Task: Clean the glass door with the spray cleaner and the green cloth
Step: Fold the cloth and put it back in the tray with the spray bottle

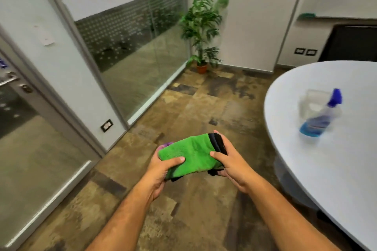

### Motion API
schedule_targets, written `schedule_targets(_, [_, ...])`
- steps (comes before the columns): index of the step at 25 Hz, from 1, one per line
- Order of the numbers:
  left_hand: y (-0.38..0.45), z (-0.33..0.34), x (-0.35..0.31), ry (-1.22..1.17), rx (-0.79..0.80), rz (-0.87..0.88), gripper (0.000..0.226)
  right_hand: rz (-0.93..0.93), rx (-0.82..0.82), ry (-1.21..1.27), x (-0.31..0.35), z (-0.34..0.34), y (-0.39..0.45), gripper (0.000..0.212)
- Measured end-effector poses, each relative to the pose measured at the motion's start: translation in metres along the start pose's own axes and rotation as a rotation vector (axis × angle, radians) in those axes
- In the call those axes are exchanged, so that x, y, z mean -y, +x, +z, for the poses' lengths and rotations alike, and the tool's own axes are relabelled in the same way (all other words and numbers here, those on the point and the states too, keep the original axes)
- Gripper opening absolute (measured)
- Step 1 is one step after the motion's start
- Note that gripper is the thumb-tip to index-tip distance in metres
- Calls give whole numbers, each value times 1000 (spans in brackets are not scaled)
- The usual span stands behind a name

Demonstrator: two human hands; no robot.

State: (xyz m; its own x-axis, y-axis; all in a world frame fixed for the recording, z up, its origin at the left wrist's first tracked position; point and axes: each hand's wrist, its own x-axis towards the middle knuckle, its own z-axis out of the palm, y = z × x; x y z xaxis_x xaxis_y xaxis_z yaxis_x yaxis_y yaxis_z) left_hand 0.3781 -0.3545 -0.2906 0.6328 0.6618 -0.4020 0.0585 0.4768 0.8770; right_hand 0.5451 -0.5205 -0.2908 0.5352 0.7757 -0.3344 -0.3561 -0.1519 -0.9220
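Observation:
A folded green cloth (192, 154) with a black edge is held in front of me over the floor. My left hand (161, 171) grips its left end and my right hand (230, 166) grips its right, black-edged end. The spray cleaner (322, 117), a clear bottle with blue liquid and a blue trigger head, stands on the white round table (336, 169) to my right, apart from both hands and blurred. The glass door (26, 138) with a metal handle (9, 80) is at the far left, shut as far as I can see.
Frosted and dotted glass partitions (132, 51) run along the left side to the corner. A potted plant (203, 32) stands in that corner. A dark chair (353, 44) sits behind the table. Patterned carpet floor (193, 104) stretches between door and table.

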Motion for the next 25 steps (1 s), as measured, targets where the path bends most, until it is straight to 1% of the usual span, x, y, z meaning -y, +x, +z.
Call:
schedule_targets(3, [22, 109, 26, 26, 89, -11, 81, -108, -124, -35, 16, -108, -14, 67])
schedule_targets(6, [35, 212, 48, 33, 187, -69, 82, -221, -235, -131, 35, -209, -24, 70])
schedule_targets(7, [41, 243, 53, 62, 201, -67, 82, -253, -265, -146, 42, -238, -27, 70])
schedule_targets(9, [54, 303, 59, 137, 200, -33, 76, -247, -311, -95, 55, -287, -35, 72])
schedule_targets(11, [67, 350, 61, 177, 175, 25, 69, -236, -351, -37, 69, -323, -41, 78])
schedule_targets(13, [80, 387, 61, 184, 153, 99, 65, -270, -388, -32, 80, -353, -40, 83])
schedule_targets(18, [133, 470, 55, 144, 169, 210, 51, -348, -480, -63, 126, -421, -17, 84])
schedule_targets(22, [197, 543, 34, 118, 274, 269, 43, -410, -545, -105, 175, -483, 24, 78])
schedule_targets(25, [266, 604, 20, 137, 367, 222, 46, -398, -652, -106, 210, -534, 72, 75])
